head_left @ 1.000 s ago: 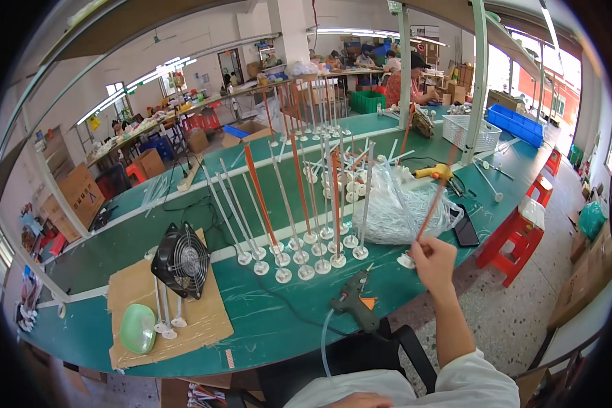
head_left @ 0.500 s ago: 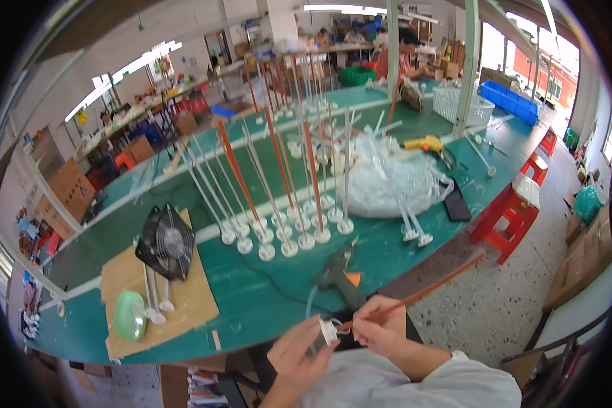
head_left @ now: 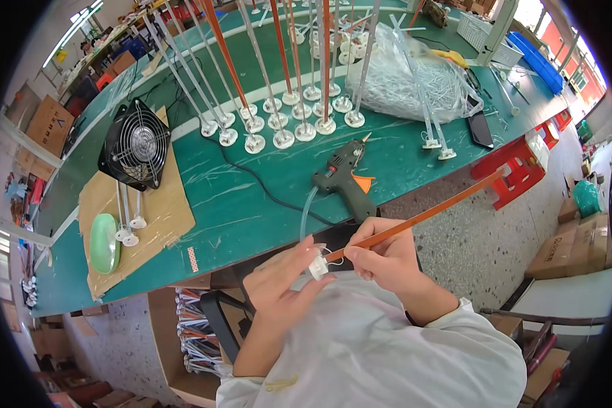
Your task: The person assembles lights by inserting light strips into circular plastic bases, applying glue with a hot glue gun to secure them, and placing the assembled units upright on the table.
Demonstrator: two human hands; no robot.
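Note:
In front of my body, my left hand (head_left: 282, 275) holds a small white round base (head_left: 318, 267) between thumb and fingers. An orange stick (head_left: 415, 221) slants up to the right, and my right hand (head_left: 384, 255) grips it near its lower end. That end meets the white base; thin white wire loops show beside the joint. On the table just beyond lies a dark glue gun (head_left: 343, 177) with an orange trigger, a clear glue stick (head_left: 307, 214) trailing from its back. Farther off stand several orange and clear sticks on white round bases (head_left: 283, 139).
A black fan (head_left: 137, 143) and a green dish (head_left: 105, 243) rest on cardboard (head_left: 163, 217) at the left. A clear plastic bag (head_left: 415, 81) of white pieces and a phone (head_left: 479, 129) lie far right. A carton (head_left: 166, 340) of finished sticks stands below the table edge.
The view has tilted downward, so the table things appear higher. My right hand still grips the orange stick, with its end at the white base in my left hand.

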